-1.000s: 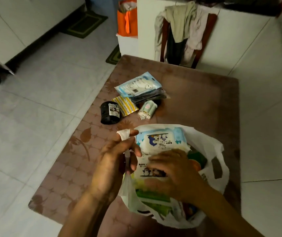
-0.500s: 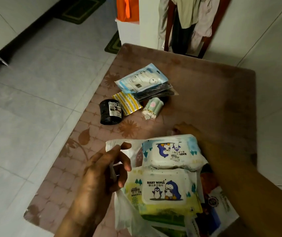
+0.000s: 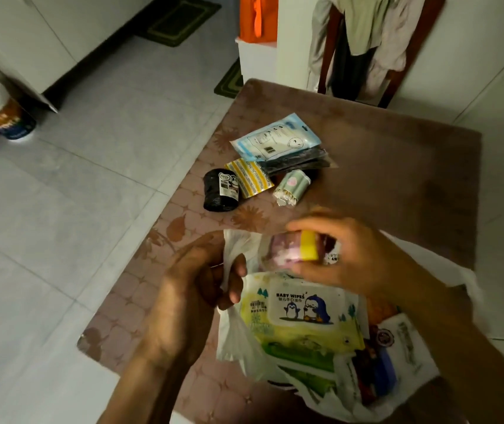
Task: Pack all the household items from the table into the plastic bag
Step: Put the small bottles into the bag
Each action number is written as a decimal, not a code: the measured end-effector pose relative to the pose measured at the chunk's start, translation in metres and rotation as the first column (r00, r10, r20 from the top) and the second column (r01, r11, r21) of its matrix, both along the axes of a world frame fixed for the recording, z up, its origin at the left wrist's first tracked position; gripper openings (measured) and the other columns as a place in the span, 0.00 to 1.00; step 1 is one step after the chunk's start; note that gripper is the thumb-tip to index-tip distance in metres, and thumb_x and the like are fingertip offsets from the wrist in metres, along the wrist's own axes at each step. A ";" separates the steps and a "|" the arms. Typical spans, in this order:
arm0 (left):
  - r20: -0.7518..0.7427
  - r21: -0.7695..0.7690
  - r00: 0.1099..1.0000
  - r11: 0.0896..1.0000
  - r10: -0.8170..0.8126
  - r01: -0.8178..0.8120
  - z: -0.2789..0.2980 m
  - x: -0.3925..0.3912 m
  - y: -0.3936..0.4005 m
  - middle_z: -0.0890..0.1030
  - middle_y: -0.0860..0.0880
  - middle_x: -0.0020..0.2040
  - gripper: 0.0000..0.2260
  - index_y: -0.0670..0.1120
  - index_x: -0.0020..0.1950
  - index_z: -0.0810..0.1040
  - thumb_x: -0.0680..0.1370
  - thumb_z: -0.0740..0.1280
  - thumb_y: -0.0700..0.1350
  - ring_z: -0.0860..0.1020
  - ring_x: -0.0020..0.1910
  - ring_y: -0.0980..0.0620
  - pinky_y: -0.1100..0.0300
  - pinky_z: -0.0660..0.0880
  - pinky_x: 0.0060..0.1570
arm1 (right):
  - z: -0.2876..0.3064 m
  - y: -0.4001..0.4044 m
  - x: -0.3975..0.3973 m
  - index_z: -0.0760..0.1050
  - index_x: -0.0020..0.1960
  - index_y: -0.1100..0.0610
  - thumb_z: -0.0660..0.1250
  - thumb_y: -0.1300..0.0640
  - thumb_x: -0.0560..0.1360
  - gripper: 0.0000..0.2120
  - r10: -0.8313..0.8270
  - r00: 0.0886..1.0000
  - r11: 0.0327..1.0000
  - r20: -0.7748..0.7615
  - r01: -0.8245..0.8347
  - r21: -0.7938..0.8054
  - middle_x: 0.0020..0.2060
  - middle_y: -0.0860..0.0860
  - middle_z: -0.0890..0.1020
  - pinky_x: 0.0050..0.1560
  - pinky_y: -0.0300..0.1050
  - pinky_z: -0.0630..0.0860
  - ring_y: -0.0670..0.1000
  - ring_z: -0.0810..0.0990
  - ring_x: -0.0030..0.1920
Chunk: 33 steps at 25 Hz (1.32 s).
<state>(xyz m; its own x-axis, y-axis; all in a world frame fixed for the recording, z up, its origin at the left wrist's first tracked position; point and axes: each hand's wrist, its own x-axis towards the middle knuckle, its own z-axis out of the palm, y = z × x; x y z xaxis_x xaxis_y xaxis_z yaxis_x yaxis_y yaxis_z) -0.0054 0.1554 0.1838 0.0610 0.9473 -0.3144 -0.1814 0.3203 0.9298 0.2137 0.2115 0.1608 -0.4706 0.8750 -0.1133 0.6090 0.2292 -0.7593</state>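
Now, left hand (image 3: 189, 289): fingers curled tight around the bunched white handle of the plastic bag (image 3: 235, 341), holding its near-left edge up and the mouth open.
Right hand (image 3: 351, 255): fingers wrapped round a small clear packet (image 3: 290, 250) with pinkish contents and a yellow end, held over the far side of the bag mouth; the packet is motion-blurred, so I cannot read it.
Bag: lies at the near edge of the table (image 3: 397, 179), white and crumpled, mouth turned up toward me.
Bag contents: a baby wipes pack (image 3: 302, 310) with penguins on a white lid lies flat on top; green packs show under its near edge, and an orange, dark and blue packet sits to the right of it, partly covered by the bag film.
Left on table, far side: a black roll (image 3: 221, 191) with a white label; just right of it a yellow striped sachet (image 3: 252, 177), edges touching or nearly so.
Also on table: a light blue and white pouch (image 3: 275, 139) resting partly over a dark flat packet (image 3: 299, 162); a small bundle of cotton swabs (image 3: 292, 188) in a pale green wrap lies tilted near the sachet.
Spacing: the five loose items sit grouped together, apart from the bag.
Floor: pale tiles to my left; a tub with a white top stands far left.
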 end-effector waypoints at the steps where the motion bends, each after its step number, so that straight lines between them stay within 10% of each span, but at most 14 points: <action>1: 0.008 0.009 1.000 1.000 -0.013 0.013 0.000 0.001 -0.002 0.74 0.47 0.31 0.16 0.36 0.44 0.76 0.78 0.55 0.46 0.67 0.28 0.51 0.54 0.58 0.30 | -0.008 -0.007 -0.014 0.72 0.60 0.47 0.74 0.44 0.66 0.25 0.041 0.995 0.997 0.088 -0.046 0.063 0.50 0.41 0.79 0.43 0.36 0.76 0.42 0.78 0.47; 8: 0.097 0.034 0.995 0.999 -0.006 0.003 -0.003 -0.005 -0.009 0.78 0.41 0.38 0.15 0.37 0.48 0.77 0.74 0.57 0.47 0.74 0.30 0.50 0.61 0.70 0.28 | -0.058 -0.012 -0.042 0.78 0.49 0.51 0.73 0.50 0.67 0.12 0.066 0.967 0.925 0.247 -0.152 0.349 0.52 0.48 0.81 0.53 0.46 0.74 0.50 0.77 0.53; 13: 0.133 0.002 0.991 0.999 0.034 -0.034 -0.008 -0.004 0.000 0.79 0.40 0.38 0.16 0.36 0.48 0.77 0.73 0.58 0.47 0.74 0.29 0.49 0.61 0.69 0.27 | -0.072 -0.010 -0.041 0.80 0.49 0.52 0.73 0.59 0.68 0.10 -0.132 0.963 0.876 0.233 0.003 0.483 0.50 0.47 0.82 0.39 0.42 0.77 0.51 0.80 0.45; 18: 0.150 -0.059 0.987 0.997 0.065 -0.056 -0.018 0.002 0.018 0.78 0.40 0.39 0.20 0.32 0.54 0.75 0.71 0.63 0.48 0.73 0.29 0.48 0.57 0.67 0.29 | -0.071 0.030 -0.054 0.79 0.48 0.53 0.68 0.58 0.70 0.08 0.050 0.897 0.927 0.439 -0.205 0.314 0.44 0.50 0.83 0.41 0.48 0.75 0.55 0.81 0.43; 23: 0.137 -0.184 0.977 0.973 0.164 -0.138 -0.030 -0.002 0.046 0.74 0.37 0.37 0.09 0.39 0.49 0.76 0.72 0.66 0.42 0.71 0.27 0.47 0.60 0.65 0.22 | -0.066 0.123 -0.030 0.81 0.42 0.58 0.68 0.55 0.73 0.07 -0.255 0.967 0.967 -0.015 0.255 0.000 0.35 0.51 0.83 0.36 0.45 0.79 0.50 0.82 0.34; 27: 0.129 -0.293 0.971 0.944 0.200 -0.155 -0.034 0.002 0.060 0.76 0.39 0.32 0.06 0.46 0.36 0.80 0.71 0.64 0.43 0.71 0.24 0.48 0.62 0.62 0.22 | -0.163 0.208 -0.016 0.65 0.69 0.59 0.77 0.46 0.62 0.41 -0.258 0.818 0.912 0.514 0.382 -0.150 0.63 0.58 0.75 0.58 0.53 0.75 0.58 0.76 0.60; 29: 0.123 -0.330 0.967 0.928 0.225 -0.174 -0.034 0.002 0.067 0.76 0.39 0.30 0.07 0.48 0.32 0.79 0.70 0.65 0.42 0.71 0.23 0.47 0.63 0.62 0.22 | -0.199 0.221 -0.018 0.52 0.74 0.59 0.80 0.46 0.56 0.57 -0.194 0.809 0.894 0.555 0.379 -0.239 0.69 0.59 0.66 0.62 0.56 0.71 0.61 0.70 0.66; 33: 0.076 -0.357 0.966 0.911 0.248 -0.205 -0.046 -0.001 0.066 0.77 0.39 0.31 0.04 0.47 0.36 0.79 0.70 0.65 0.44 0.72 0.24 0.47 0.61 0.61 0.23 | -0.218 0.232 -0.011 0.57 0.71 0.57 0.80 0.43 0.51 0.56 -0.215 0.860 0.941 0.463 0.310 -0.139 0.67 0.57 0.70 0.61 0.58 0.74 0.60 0.72 0.65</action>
